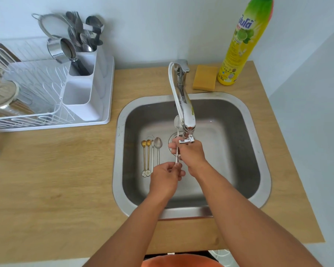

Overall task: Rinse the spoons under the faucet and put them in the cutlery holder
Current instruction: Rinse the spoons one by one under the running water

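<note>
Both my hands hold one silver spoon [177,124] under the faucet [185,110] spout, over the steel sink [258,151]. My left hand [167,178] pinches the end of its handle. My right hand [191,154] is closed around the middle of the handle, just below the spout tip; the bowl points away from me. Several more spoons lie side by side on the sink floor to the left: two gold ones [146,157] with flower ends and two silver ones [156,149]. The white cutlery holder [85,81] stands on the left, its far compartment full of cutlery.
A white wire dish rack [27,97] on a white tray adjoins the holder, with a metal strainer and cup. A yellow sponge [204,78] and a tall yellow dish-soap bottle [243,45] stand behind the sink. The counter is light wood.
</note>
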{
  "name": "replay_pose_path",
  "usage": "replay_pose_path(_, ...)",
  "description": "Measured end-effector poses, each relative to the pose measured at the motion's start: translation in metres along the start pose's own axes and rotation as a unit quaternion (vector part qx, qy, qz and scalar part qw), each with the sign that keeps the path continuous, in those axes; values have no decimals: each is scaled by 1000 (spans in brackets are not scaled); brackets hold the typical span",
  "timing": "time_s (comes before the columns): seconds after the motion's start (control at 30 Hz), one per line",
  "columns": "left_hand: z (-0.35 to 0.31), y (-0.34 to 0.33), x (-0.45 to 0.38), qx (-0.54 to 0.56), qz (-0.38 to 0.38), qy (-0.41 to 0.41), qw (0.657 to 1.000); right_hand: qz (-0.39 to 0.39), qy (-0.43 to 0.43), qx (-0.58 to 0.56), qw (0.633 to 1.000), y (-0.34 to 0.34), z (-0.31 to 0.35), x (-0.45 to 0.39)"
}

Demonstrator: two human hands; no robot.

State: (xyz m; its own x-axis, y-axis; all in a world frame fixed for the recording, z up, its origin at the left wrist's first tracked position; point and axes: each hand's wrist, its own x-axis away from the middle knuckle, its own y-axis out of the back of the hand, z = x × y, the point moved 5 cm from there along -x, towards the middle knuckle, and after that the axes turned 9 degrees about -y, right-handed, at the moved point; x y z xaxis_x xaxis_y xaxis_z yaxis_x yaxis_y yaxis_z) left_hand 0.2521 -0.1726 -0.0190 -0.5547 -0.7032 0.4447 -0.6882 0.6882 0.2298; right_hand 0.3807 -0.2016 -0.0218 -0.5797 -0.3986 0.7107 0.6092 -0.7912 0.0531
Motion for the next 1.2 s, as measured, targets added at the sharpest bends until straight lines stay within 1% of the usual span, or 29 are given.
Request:
replay_pose_path(0.1,6,0,6,-13,42,10,999,-1,-4,-7,1000,2,-1,-2)
replay_pose_path(0.2,11,4,2,-53,121,29,991,8,-10,2,1000,4,-10,2)
replay_pose_path(0.23,13,7,-2,-62,136,43,988,8,-16,-2,1000,7,-15,4)
replay_pose_path(0.27,15,13,-9,-63,128,58,988,6,-21,-7,1000,10,-18,4)
replay_pose_path(0.33,16,27,-26,-80,58,61,993,-1,-28,-9,1000,19,-24,5)
replay_pose_path(0.4,14,39,-46,-154,-14,26,988,-9,-36,-10,999,28,-28,6)
replay_pose_path(0.43,12,41,-55,-192,-30,12,981,-11,-39,-12,999,32,-30,7)
replay_pose_path(0.5,11,39,-72,-262,-35,-2,964,-13,-45,-14,999,41,-34,8)
replay_pose_path(0.6,12,34,-93,-362,-47,-14,931,-17,-49,-10,999,54,-38,8)
replay_pose_path(0.67,16,30,-101,-413,-40,-15,910,-23,-51,-14,998,63,-41,8)
replay_pose_path(0.77,23,25,-109,-464,-21,-12,885,-33,-57,-13,998,73,-45,5)
replay_pose_path(0.83,25,23,-113,-478,-14,-12,878,-35,-57,-14,998,77,-47,3)
replay_pose_path(0.9,27,24,-118,-475,-13,-12,880,-37,-54,-10,998,80,-47,1)
replay_pose_path(1.0,33,27,-125,-441,-15,0,897,-37,-50,2,998,81,-48,-2)
replay_pose_path(1.2,41,28,-129,-321,-19,82,943,-30,-58,15,998,77,-53,-9)
